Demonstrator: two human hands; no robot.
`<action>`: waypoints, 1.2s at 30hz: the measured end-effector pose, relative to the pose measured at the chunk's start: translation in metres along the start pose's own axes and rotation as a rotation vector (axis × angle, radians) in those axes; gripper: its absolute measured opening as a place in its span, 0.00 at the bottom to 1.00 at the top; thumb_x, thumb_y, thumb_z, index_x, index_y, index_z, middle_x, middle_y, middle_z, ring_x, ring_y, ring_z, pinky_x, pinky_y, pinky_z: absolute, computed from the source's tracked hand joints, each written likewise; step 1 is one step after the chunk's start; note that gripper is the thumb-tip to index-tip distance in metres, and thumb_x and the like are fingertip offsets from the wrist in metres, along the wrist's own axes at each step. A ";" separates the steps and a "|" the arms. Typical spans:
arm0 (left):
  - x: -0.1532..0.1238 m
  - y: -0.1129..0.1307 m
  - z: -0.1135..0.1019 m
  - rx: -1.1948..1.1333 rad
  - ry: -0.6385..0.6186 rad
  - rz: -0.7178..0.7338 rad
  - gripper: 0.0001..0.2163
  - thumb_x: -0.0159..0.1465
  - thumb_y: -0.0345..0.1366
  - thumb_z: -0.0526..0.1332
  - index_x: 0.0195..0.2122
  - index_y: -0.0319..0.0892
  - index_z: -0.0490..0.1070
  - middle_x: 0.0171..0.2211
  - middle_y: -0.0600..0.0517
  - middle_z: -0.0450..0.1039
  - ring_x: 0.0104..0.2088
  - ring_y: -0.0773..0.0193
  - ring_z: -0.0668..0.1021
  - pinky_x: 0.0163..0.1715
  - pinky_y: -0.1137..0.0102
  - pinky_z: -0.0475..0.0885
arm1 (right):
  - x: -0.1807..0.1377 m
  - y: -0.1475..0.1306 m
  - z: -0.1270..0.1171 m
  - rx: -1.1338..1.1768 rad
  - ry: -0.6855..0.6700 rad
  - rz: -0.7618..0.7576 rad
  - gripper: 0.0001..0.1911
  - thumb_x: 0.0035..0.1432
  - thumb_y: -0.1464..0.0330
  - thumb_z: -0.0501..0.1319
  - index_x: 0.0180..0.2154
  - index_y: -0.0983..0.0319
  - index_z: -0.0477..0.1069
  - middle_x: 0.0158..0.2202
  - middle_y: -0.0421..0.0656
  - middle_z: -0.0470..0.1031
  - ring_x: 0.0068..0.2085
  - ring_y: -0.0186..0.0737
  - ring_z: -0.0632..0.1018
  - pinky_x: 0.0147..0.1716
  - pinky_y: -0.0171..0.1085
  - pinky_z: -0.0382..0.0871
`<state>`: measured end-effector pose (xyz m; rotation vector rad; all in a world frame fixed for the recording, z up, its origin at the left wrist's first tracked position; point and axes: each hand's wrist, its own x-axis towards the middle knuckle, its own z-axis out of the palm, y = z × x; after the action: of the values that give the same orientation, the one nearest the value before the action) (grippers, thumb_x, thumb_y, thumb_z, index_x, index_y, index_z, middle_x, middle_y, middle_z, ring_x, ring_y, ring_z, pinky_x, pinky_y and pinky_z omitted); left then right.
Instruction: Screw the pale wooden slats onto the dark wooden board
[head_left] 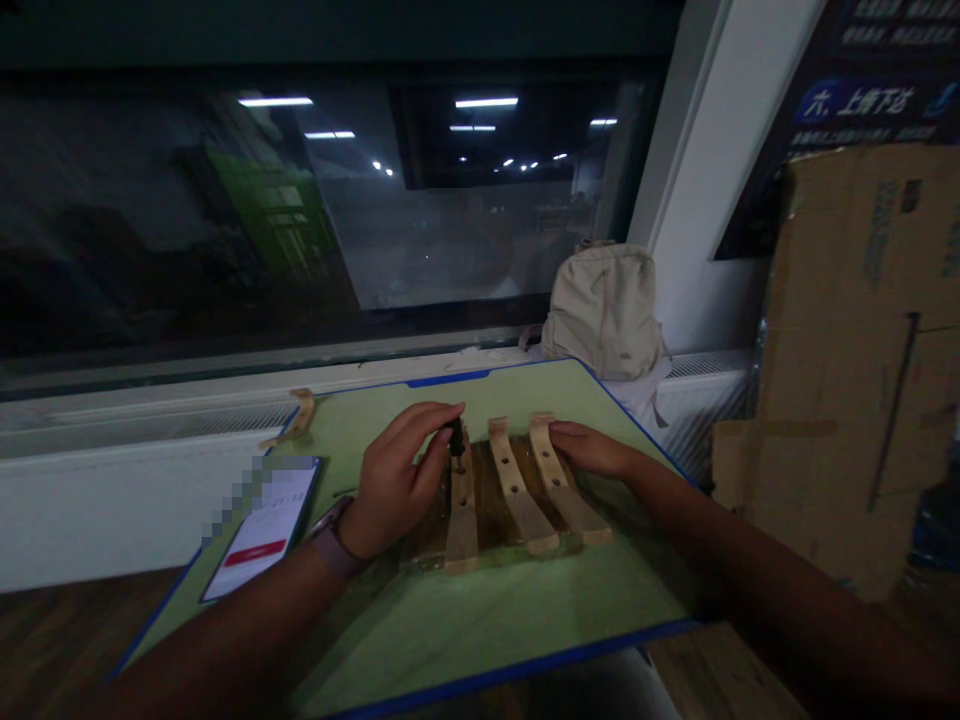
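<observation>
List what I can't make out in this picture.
All in the head view:
Black tool: upper end, covered by the left hand.
Device screen: small text unreadable, one corner pixelated.
Right hand: finger placement at the rightmost wooden piece, too dim.
Poster: cut off by top and right edges, blurred.

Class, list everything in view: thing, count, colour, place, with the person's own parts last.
Wooden pieces: three, tan, on the base
Base: one, brown, on the table
Tool: one, black, at the leftmost wooden piece
Curved wooden piece: one, tan, table's far left corner
Screen device: one, white and red, table's left side
Table: one, green, blue-edged, centre
Backpack: one, beige, beyond the table
Window: one, dark, behind
Radiator: count unclear, white, beyond the table
Cardboard: count unclear, brown, far right
Poster: one, dark, upper right
Watch: one, mauve strap, left wrist
Left hand: one, bare, holding the tool
Right hand: one, bare, at the rightmost wooden piece
</observation>
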<state>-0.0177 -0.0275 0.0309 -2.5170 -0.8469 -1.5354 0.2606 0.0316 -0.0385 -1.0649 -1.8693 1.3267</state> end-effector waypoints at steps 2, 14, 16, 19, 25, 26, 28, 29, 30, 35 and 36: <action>-0.001 -0.002 0.001 -0.024 -0.007 -0.008 0.14 0.66 0.25 0.56 0.51 0.43 0.69 0.43 0.48 0.75 0.45 0.64 0.77 0.45 0.68 0.73 | 0.000 0.001 0.000 -0.013 -0.005 0.003 0.17 0.60 0.58 0.57 0.38 0.64 0.75 0.39 0.47 0.78 0.42 0.44 0.75 0.43 0.42 0.68; 0.002 -0.002 -0.001 -0.049 -0.003 -0.035 0.10 0.64 0.27 0.60 0.47 0.43 0.72 0.39 0.50 0.76 0.41 0.65 0.78 0.42 0.71 0.74 | 0.001 0.002 -0.001 -0.052 0.027 -0.015 0.19 0.59 0.55 0.57 0.38 0.64 0.76 0.40 0.47 0.79 0.43 0.45 0.76 0.45 0.42 0.68; 0.001 -0.004 -0.001 -0.084 -0.012 -0.065 0.12 0.65 0.27 0.59 0.49 0.43 0.71 0.42 0.49 0.76 0.42 0.65 0.78 0.44 0.69 0.74 | 0.000 0.001 0.000 -0.035 0.022 -0.001 0.19 0.60 0.56 0.56 0.37 0.64 0.76 0.40 0.47 0.78 0.42 0.44 0.76 0.44 0.41 0.68; 0.001 -0.006 -0.001 -0.089 0.000 -0.049 0.12 0.65 0.27 0.60 0.49 0.44 0.71 0.43 0.49 0.74 0.44 0.64 0.77 0.45 0.68 0.73 | 0.000 0.001 0.000 -0.027 0.016 0.012 0.18 0.60 0.57 0.56 0.37 0.64 0.75 0.40 0.48 0.78 0.42 0.44 0.76 0.44 0.42 0.69; 0.005 -0.004 -0.001 -0.052 0.086 -0.003 0.09 0.61 0.30 0.65 0.43 0.43 0.73 0.37 0.51 0.70 0.39 0.65 0.75 0.39 0.70 0.72 | 0.000 0.000 -0.002 -0.092 0.032 -0.059 0.18 0.59 0.56 0.56 0.37 0.63 0.76 0.40 0.47 0.78 0.44 0.46 0.75 0.47 0.43 0.67; 0.005 -0.003 -0.001 -0.053 0.090 0.003 0.09 0.61 0.29 0.65 0.42 0.43 0.73 0.36 0.52 0.70 0.38 0.66 0.75 0.38 0.71 0.72 | 0.000 0.000 -0.002 -0.098 0.028 -0.068 0.18 0.59 0.56 0.56 0.37 0.63 0.76 0.40 0.47 0.78 0.44 0.46 0.75 0.47 0.43 0.66; 0.005 -0.003 -0.002 -0.057 0.094 0.010 0.08 0.61 0.27 0.65 0.41 0.43 0.73 0.35 0.52 0.71 0.37 0.67 0.75 0.37 0.72 0.72 | 0.001 0.001 -0.002 -0.098 0.018 -0.066 0.18 0.59 0.56 0.56 0.36 0.63 0.76 0.40 0.47 0.78 0.43 0.45 0.75 0.46 0.41 0.67; 0.004 -0.003 -0.002 -0.062 0.090 0.010 0.07 0.61 0.27 0.64 0.40 0.43 0.73 0.35 0.53 0.71 0.37 0.67 0.75 0.36 0.72 0.72 | 0.001 0.002 -0.002 -0.092 0.013 -0.055 0.18 0.59 0.56 0.56 0.36 0.63 0.76 0.39 0.47 0.78 0.41 0.44 0.75 0.45 0.41 0.67; 0.003 -0.004 -0.001 -0.073 0.081 -0.001 0.08 0.62 0.26 0.63 0.40 0.43 0.74 0.35 0.52 0.71 0.37 0.67 0.75 0.37 0.72 0.72 | 0.001 0.002 -0.002 -0.085 0.010 -0.042 0.19 0.60 0.55 0.56 0.36 0.64 0.75 0.38 0.47 0.78 0.40 0.43 0.75 0.43 0.40 0.68; -0.008 -0.010 0.003 -0.261 0.055 -0.181 0.18 0.66 0.27 0.57 0.56 0.46 0.64 0.45 0.48 0.74 0.45 0.63 0.78 0.45 0.65 0.75 | 0.001 0.004 -0.002 -0.098 0.028 -0.027 0.18 0.60 0.56 0.56 0.36 0.63 0.75 0.38 0.46 0.78 0.40 0.42 0.75 0.43 0.39 0.68; -0.009 -0.010 0.003 -0.268 0.046 -0.188 0.18 0.66 0.27 0.56 0.56 0.46 0.64 0.46 0.47 0.74 0.46 0.62 0.78 0.47 0.64 0.75 | 0.001 0.003 -0.002 -0.102 0.027 -0.029 0.17 0.60 0.56 0.56 0.36 0.63 0.75 0.38 0.46 0.78 0.40 0.42 0.75 0.44 0.40 0.67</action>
<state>-0.0234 -0.0214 0.0191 -2.6322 -0.9536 -1.8735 0.2627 0.0336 -0.0407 -1.0974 -1.9429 1.2062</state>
